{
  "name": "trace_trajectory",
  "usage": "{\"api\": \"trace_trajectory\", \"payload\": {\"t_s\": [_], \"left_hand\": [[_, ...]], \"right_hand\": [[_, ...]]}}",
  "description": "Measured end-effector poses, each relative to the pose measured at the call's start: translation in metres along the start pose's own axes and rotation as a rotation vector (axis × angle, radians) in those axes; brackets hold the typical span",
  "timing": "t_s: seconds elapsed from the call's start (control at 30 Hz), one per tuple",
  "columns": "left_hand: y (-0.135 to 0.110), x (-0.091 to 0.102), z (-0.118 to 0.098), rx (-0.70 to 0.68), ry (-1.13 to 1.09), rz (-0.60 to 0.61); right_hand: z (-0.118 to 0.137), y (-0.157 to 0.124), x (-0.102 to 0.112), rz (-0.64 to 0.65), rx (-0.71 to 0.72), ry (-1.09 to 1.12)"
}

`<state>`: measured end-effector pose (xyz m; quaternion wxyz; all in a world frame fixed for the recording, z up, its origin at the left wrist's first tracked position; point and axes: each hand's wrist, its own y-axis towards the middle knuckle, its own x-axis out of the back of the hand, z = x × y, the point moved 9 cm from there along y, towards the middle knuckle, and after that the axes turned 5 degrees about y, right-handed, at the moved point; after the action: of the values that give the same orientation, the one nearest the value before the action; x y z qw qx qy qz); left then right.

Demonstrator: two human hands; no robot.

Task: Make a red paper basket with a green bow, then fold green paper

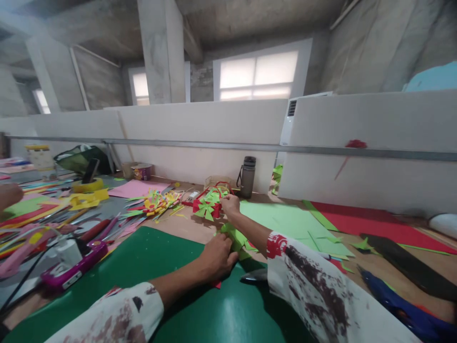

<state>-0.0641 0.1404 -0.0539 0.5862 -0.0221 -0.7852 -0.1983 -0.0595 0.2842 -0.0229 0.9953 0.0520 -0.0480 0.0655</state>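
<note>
Mat: a dark green cutting mat (153,267) lies nearest. Most of its surface is free, and both forearms cross over it.
Left side of mat: a magenta device (74,269) with a black cable sits just beside the left edge of the mat.
Right side: a blue object (403,309) and a long black strip (407,262) lie on the bare wood, well apart from the hands.
Left hand: the left hand (217,256) is closed at the far edge of the mat and grips a folded green paper piece (233,237).
Right hand: the right hand (230,205) is stretched further out. Its fingers are closed in a pinch on the right side of the red paper basket (208,206).
Basket: it stands upright on the wood behind the mat and carries green paper bows.
Around the basket: a pile of coloured paper strips (160,202) is near on its left, and a light green sheet (285,219) lies flat just to its right, with a red sheet (371,224) beyond.
Behind: a grey water bottle (247,176) stands against the white partition (200,128), which closes the table at the back.
Far left: the hand of another person (9,195) is at the edge of the picture.
</note>
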Motion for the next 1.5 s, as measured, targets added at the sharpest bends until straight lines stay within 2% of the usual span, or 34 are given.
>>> {"api": "trace_trajectory", "payload": {"t_s": [0.2, 0.43, 0.57, 0.7, 0.87, 1.0, 1.13, 1.27, 1.4, 1.5], "left_hand": [[0.001, 0.000, 0.001, 0.006, -0.032, -0.010], [0.003, 0.002, 0.006, 0.033, -0.111, -0.038], [0.004, 0.006, 0.016, 0.103, -0.203, -0.079], [0.004, 0.012, 0.027, 0.186, -0.317, -0.148], [0.007, 0.018, 0.039, 0.286, -0.448, -0.209], [0.011, 0.029, 0.044, 0.326, -0.407, -0.224], [0.013, 0.031, 0.034, 0.269, -0.182, -0.111], [0.009, 0.019, 0.013, 0.193, 0.096, 0.040], [0.013, -0.003, -0.010, 0.046, 0.222, 0.164], [0.017, -0.016, -0.013, -0.029, 0.251, 0.222]], "right_hand": [[-0.013, 0.000, 0.008, -0.048, -0.062, -0.098], [0.006, -0.025, 0.044, -0.016, -0.055, -0.144], [0.021, -0.064, 0.081, 0.038, -0.037, -0.156], [0.030, -0.118, 0.125, 0.086, 0.003, -0.171], [0.028, -0.185, 0.169, 0.186, 0.059, -0.210], [0.027, -0.217, 0.199, 0.181, 0.193, -0.452], [0.023, -0.227, 0.222, 0.154, 0.292, -0.655], [0.011, -0.231, 0.234, 0.171, 0.300, -0.715], [0.000, -0.239, 0.230, 0.215, 0.373, -0.826], [-0.008, -0.243, 0.226, 0.246, 0.407, -0.892]]}}
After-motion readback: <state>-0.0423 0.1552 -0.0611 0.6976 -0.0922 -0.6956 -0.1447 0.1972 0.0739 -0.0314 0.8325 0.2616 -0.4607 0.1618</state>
